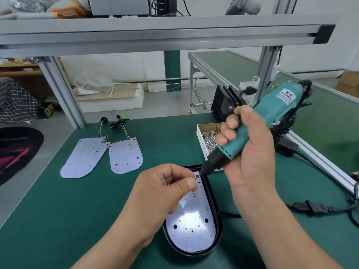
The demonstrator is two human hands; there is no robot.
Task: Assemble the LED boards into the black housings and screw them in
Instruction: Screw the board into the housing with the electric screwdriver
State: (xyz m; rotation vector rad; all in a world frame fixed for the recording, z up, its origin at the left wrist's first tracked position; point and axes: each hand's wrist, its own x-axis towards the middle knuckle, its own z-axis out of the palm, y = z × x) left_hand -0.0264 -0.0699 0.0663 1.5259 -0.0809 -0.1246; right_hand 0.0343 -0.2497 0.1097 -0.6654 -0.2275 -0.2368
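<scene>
Board (191,210) white, red-dotted, inside black housing (218,230).

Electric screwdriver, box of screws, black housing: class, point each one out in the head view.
electric screwdriver (272,113), head view, teal body
box of screws (201,141), head view, white side wall
black housing (218,224), head view, right rim

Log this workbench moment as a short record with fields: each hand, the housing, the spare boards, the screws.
left hand: pinches a screw at the driver tip
right hand: grips the electric screwdriver, tilted, tip down over the housing's far end
black housing: on the green table, with the LED board seated inside
spare boards: a far-left board and a second board, both wired and lying flat
screw box: open, holds loose screws, behind the housing
</scene>
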